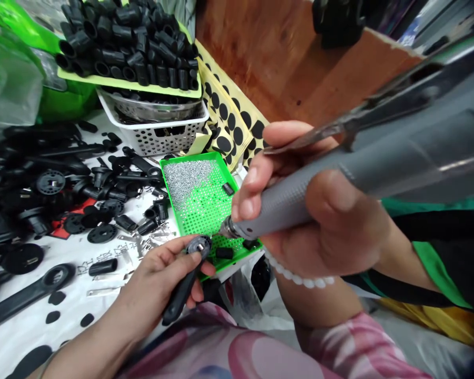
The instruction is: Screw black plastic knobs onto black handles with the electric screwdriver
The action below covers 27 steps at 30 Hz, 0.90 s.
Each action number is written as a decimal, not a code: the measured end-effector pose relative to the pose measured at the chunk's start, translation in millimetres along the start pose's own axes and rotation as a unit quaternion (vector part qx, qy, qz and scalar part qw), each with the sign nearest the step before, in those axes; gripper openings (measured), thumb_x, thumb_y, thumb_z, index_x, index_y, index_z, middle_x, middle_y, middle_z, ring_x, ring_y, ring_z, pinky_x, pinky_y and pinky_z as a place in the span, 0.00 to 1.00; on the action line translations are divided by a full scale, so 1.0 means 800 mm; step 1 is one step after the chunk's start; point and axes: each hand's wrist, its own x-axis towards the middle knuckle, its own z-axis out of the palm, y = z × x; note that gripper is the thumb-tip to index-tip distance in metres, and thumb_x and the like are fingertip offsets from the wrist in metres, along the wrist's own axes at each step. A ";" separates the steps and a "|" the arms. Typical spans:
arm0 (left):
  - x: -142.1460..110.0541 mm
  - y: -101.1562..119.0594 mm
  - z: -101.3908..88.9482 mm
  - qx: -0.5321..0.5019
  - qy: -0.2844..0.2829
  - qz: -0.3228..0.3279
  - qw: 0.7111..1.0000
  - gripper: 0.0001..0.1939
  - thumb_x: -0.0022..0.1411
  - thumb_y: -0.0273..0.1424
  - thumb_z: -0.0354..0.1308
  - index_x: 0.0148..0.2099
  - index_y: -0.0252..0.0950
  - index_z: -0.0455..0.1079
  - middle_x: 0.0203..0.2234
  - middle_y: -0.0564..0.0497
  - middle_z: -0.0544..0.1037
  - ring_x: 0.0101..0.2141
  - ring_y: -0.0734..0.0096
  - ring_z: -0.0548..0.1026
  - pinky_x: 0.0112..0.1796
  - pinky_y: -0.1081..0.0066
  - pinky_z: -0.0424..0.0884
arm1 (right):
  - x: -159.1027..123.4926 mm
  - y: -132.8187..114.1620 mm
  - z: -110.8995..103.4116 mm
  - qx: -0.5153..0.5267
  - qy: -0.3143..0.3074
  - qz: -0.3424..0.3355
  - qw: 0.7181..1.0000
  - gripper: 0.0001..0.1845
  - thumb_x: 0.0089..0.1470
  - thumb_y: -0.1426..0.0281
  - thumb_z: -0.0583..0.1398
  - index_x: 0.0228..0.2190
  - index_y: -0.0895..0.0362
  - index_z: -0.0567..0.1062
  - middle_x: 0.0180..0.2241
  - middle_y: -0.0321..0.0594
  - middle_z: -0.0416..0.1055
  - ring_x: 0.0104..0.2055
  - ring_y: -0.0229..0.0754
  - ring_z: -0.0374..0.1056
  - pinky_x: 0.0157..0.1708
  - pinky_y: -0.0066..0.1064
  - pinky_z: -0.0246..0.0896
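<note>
My right hand (300, 210) is wrapped round a grey electric screwdriver (379, 168), whose tip points down at the round head of a black plastic part (189, 268). My left hand (161, 279) grips that black part by its handle, just in front of a green perforated tray (205, 205). The tray holds a heap of small silver screws (185, 179) and a few small black pieces.
Several loose black plastic parts (63, 189) cover the white table at the left. A white basket (158, 131) with a metal bowl stands behind the tray, under a yellow-green tray of black tubes (134, 42). Yellow sheets of black round stickers (229, 116) lean against a wooden board.
</note>
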 end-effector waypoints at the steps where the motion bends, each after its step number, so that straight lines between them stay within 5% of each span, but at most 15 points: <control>1: 0.000 0.000 0.001 0.004 0.000 0.002 1.000 0.14 0.56 0.35 0.62 0.43 0.34 0.70 0.26 0.49 0.79 0.16 0.79 0.70 0.17 0.80 0.66 | -0.003 -0.004 0.000 -0.011 -0.005 0.015 1.000 0.20 0.47 0.49 0.61 0.34 0.50 0.72 0.22 0.32 0.67 0.19 0.36 0.65 0.20 0.30 0.67; 13: -0.001 0.000 0.000 0.025 -0.002 0.010 1.000 0.14 0.55 0.38 0.63 0.40 0.35 0.70 0.19 0.52 0.78 0.14 0.79 0.70 0.16 0.81 0.63 | -0.011 0.013 -0.002 -0.036 -0.062 -0.019 0.997 0.17 0.49 0.51 0.61 0.37 0.46 0.73 0.26 0.31 0.69 0.22 0.35 0.67 0.20 0.29 0.69; 20: -0.001 -0.001 0.001 0.039 -0.005 0.022 0.999 0.15 0.55 0.39 0.63 0.25 0.34 0.69 0.13 0.51 0.75 0.15 0.78 0.70 0.16 0.83 0.63 | -0.016 0.018 -0.001 0.005 -0.060 -0.004 0.998 0.18 0.45 0.54 0.64 0.38 0.47 0.74 0.26 0.31 0.69 0.22 0.35 0.67 0.21 0.28 0.70; 27: -0.002 0.003 0.005 0.052 0.003 0.020 0.998 0.18 0.55 0.38 0.63 0.19 0.32 0.70 0.12 0.49 0.75 0.15 0.78 0.69 0.16 0.83 0.62 | -0.017 0.013 -0.003 0.007 -0.059 0.017 0.998 0.17 0.47 0.52 0.62 0.38 0.47 0.75 0.26 0.31 0.69 0.24 0.35 0.67 0.23 0.27 0.71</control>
